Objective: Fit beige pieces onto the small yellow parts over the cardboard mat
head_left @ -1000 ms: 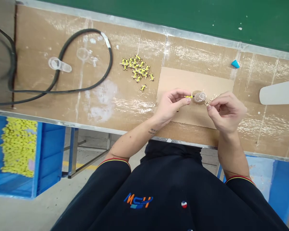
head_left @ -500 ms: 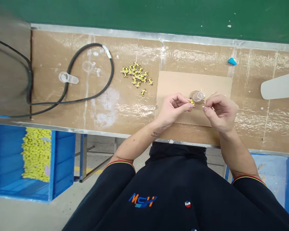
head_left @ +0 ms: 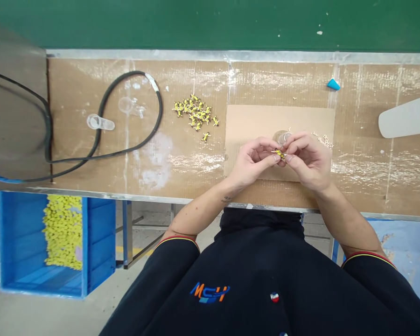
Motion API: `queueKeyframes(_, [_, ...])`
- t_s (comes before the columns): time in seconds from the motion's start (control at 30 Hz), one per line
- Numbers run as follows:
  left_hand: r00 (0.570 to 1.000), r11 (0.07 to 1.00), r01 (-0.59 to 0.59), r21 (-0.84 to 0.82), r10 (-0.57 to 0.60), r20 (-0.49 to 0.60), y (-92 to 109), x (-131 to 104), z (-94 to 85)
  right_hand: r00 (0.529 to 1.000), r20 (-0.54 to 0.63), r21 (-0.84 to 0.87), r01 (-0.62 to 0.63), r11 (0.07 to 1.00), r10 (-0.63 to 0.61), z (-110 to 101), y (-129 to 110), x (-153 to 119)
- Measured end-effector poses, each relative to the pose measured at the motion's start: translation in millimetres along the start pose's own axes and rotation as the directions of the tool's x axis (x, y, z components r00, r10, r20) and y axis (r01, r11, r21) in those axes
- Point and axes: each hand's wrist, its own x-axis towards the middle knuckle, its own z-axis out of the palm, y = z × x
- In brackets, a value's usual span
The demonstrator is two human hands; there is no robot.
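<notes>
1. My left hand (head_left: pixel 254 161) now meets the right over the cardboard sheet (head_left: pixel 252 119); half a second ago the two were apart. Its thumb and forefinger are pinched shut on the small yellow part (head_left: pixel 278 153), which sits above the sheet's near half.
2. My right hand (head_left: pixel 306 158) has closed in from the right; its fingertips are pinched at the same yellow part. Whether it also carries a small metal piece I cannot tell. I judge the two pieces are being joined.
3. The clear cup (head_left: pixel 283 136) stands on the sheet just beyond my fingers, partly hidden by them.
4. Left of the sheet: a black cable (head_left: pixel 135 77) loops well clear; a heap of yellow parts (head_left: pixel 195 111) lies near the sheet's far left corner.
5. Right of the sheet: tiny loose pieces (head_left: pixel 325 140) at its edge, a blue scrap (head_left: pixel 333 84) beyond, a white blade shape (head_left: pixel 406 121) further off.
6. Nothing obstructs the hands.
</notes>
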Motion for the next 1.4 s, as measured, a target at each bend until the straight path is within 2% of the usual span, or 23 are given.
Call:
queueKeyframes(0.2, [0.997, 0.998, -0.057, -0.032, 0.058, 0.049, -1, 0, 1.0, 1.000, -0.003, -0.061, -0.004, 0.998, 0.004, 0, 0, -1])
queueKeyframes(0.4, [0.997, 0.996, -0.010, -0.083, 0.017, 0.081, 2, -1, 4.0, 0.998, 0.002, -0.063, -0.062, 0.996, 0.062, -2, -2, -1])
queueKeyframes(0.57, [0.996, 0.997, -0.037, -0.073, 0.042, 0.072, 1, -1, 4.0, 0.997, -0.013, -0.099, -0.073, 0.992, 0.072, -1, -5, -1])
queueKeyframes(0.8, [0.985, 0.976, -0.173, 0.135, 0.169, 0.041, -7, -4, -0.1, 0.996, -0.017, -0.109, -0.090, 0.990, 0.088, -2, -4, 0])
queueKeyframes(1.0, [0.937, 0.871, -0.347, 0.346, 0.334, 0.101, -8, -5, -2.0, 0.998, 0.011, -0.091, -0.056, 0.994, 0.057, -1, -2, 1])
queueKeyframes(1.17, [0.913, 0.815, -0.404, 0.416, 0.389, 0.125, -8, -5, -1.7, 0.998, 0.015, -0.082, -0.052, 0.995, 0.053, -3, -2, 1])
queueKeyframes(1.23, [0.911, 0.816, -0.407, 0.410, 0.393, 0.123, -8, -5, -1.4, 0.998, 0.018, -0.075, -0.056, 0.996, 0.057, -4, -3, 0])
queueKeyframes(1.4, [0.951, 0.893, -0.309, 0.328, 0.298, 0.084, -7, -7, -1.2, 0.999, 0.031, -0.074, -0.042, 0.996, 0.044, -6, -6, 2])
